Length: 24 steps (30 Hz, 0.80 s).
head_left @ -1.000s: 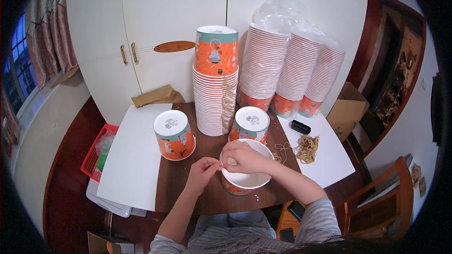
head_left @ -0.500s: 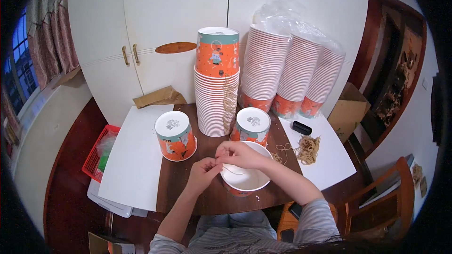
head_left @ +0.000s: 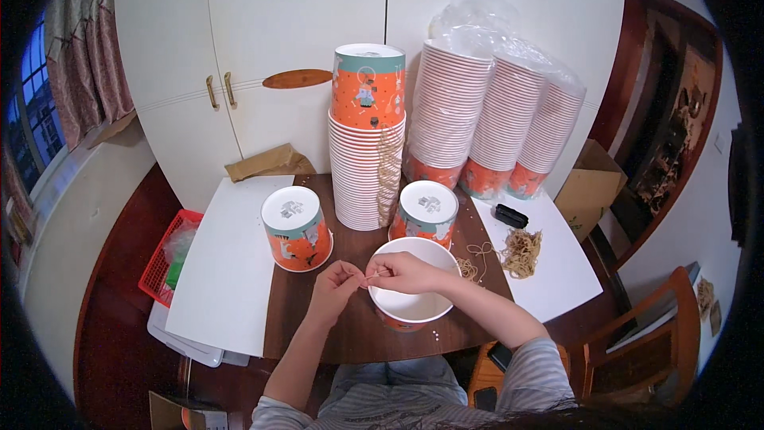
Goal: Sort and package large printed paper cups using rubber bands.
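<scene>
An open white-lined paper bucket [head_left: 410, 306] with an orange outside stands upright at the table's front. Above its left rim my two hands meet fingertip to fingertip. My left hand [head_left: 337, 287] is closed in a pinch, and my right hand [head_left: 404, 273] pinches too, reaching across the bucket's mouth. A thin pale string [head_left: 380, 274] shows at their fingertips; most of it is hidden by the fingers. Two upside-down orange and teal buckets stand beyond: one bucket [head_left: 296, 227] to the left, another bucket [head_left: 428, 211] just behind the open one.
A tall stack of nested buckets [head_left: 358, 175] stands at the back, tan strings hanging down its side. Plastic-wrapped bucket stacks [head_left: 497, 119] are to its right. A tan string bundle [head_left: 521, 255] and a black object [head_left: 511, 216] lie on the right white board [head_left: 557, 287].
Both hands have shifted slightly, the left one a little left and the right one a little lower. The string strand seen across the bucket's mouth earlier no longer shows there.
</scene>
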{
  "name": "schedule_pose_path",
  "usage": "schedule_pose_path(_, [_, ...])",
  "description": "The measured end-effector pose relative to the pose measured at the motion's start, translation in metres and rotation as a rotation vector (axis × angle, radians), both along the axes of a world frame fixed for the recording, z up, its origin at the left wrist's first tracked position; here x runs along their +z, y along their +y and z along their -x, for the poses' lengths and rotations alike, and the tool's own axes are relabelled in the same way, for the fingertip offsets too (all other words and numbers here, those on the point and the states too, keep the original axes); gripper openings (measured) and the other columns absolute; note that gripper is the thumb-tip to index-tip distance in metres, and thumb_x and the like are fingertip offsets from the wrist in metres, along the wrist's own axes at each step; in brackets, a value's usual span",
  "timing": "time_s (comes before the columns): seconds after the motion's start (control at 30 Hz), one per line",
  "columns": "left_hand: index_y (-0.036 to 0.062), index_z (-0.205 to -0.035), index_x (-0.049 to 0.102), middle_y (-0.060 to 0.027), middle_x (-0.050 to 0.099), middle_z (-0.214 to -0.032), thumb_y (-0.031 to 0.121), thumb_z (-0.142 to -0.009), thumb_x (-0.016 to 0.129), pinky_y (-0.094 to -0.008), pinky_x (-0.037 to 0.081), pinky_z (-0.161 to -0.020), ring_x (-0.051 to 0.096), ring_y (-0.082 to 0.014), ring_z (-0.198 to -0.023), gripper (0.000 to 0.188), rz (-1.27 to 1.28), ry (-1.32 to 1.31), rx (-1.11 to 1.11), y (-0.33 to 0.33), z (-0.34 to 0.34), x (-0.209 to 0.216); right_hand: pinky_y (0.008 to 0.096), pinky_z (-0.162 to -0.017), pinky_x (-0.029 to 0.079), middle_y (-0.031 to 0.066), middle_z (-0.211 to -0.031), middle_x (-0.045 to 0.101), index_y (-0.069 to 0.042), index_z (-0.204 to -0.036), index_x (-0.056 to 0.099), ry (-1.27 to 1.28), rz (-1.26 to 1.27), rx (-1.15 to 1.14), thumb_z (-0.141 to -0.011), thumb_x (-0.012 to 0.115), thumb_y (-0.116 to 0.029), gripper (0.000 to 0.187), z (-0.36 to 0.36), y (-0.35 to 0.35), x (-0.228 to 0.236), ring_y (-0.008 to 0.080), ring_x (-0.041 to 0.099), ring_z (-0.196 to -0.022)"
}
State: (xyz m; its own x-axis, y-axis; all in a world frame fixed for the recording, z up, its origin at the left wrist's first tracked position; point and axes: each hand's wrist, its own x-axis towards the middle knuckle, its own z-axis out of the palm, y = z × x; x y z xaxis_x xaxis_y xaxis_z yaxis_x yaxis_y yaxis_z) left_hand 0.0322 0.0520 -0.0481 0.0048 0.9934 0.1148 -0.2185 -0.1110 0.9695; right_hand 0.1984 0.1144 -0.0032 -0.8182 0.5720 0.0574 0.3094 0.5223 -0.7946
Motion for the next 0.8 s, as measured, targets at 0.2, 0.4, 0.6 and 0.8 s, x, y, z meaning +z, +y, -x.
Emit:
schedule_pose_path(0.2, [0.0018,-0.079,0.052,-0.0046,0.057,-0.073,0.002,-0.077,0.055,-0.0211,0.043,-0.063,0.054,-0.0092,-0.067,0.004,0.034,0.005,0.014,0.001,0.001,-0.001,0.0272,-0.051,0.04,0.0052,-0.061,0.053,-0.006,-0.078,0.058,0.057,-0.201,-0.047,-0.075,0.059,-0.021,0.015,0.002,0.001,-0.004,0.015,0.051,-0.056])
schedule_pose_path(0.4, [0.0033,-0.079,0.051,-0.0037,0.054,-0.074,0.004,-0.071,0.062,-0.0224,0.041,-0.059,0.052,-0.0101,-0.063,0.013,-0.15,0.279,0.407,-0.008,-0.007,0.002,0.032,-0.055,0.044,0.01,-0.065,0.057,-0.006,-0.078,0.058,0.039,-0.272,-0.076,-0.073,0.058,-0.022,0.017,0.004,0.001,-0.003,0.0235,0.057,-0.061])
schedule_pose_path(0.6, [0.0044,-0.083,0.056,-0.0055,0.054,-0.071,0.003,-0.066,0.063,-0.0247,0.043,-0.057,0.053,-0.0148,-0.061,0.018,-0.456,0.773,0.596,-0.02,-0.008,0.003,0.0318,-0.056,0.044,0.0102,-0.065,0.057,-0.006,-0.079,0.058,0.02,-0.227,-0.106,-0.072,0.059,-0.022,0.017,0.004,0.003,-0.004,0.0235,0.057,-0.062])
schedule_pose_path(0.8, [0.0061,-0.087,0.059,-0.0058,0.057,-0.071,0.003,-0.065,0.063,-0.0271,0.044,-0.058,0.054,-0.0165,-0.063,0.023,-0.532,0.723,0.479,-0.013,-0.013,0.002,0.0308,-0.056,0.044,0.0091,-0.064,0.056,-0.005,-0.08,0.058,0.014,-0.194,-0.103,-0.071,0.059,-0.021,0.018,0.005,0.003,-0.005,0.0217,0.056,-0.061])
